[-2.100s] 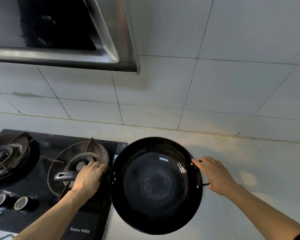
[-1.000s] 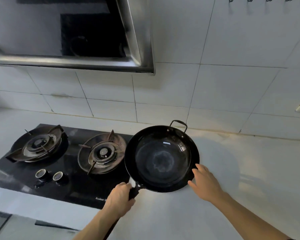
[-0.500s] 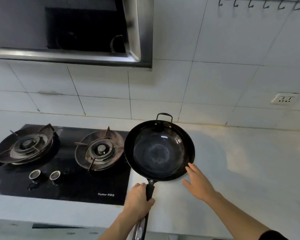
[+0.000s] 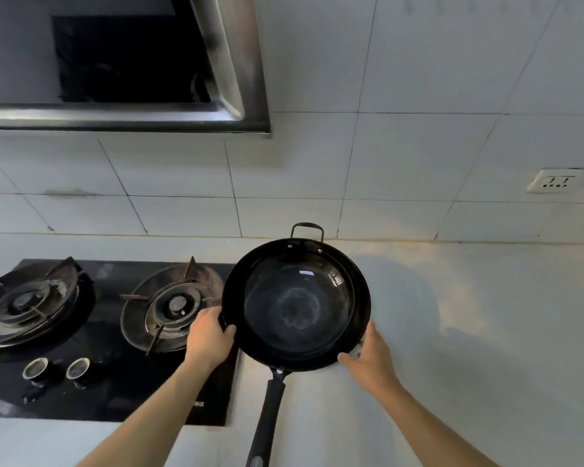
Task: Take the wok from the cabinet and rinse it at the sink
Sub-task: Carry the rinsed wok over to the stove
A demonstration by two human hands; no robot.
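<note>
Item 1: wok [image 4: 296,303], black, round, w/ long straight handle pointing toward us and small loop handle at far rim. We log it over the pale countertop [image 4: 486,332], just right of the hob; whether it rests on the surface or is held clear, we can't tell.

Item 2: left hand [image 4: 209,338]. We see it grasping the wok's left rim, thumb hooked over the edge, fingers underneath.

Item 3: right hand [image 4: 371,360]. Cupped against the lower-right rim, thumb along the edge, fingers round the outside.

Item 4: gas hob [image 4: 108,382], black glass, 2 burners, 2 knobs at front.

Item 5: range hood [image 4: 125,116], steel, above hob.

Item 6: wall socket [image 4: 555,181], white, on tiled wall at right.
</note>
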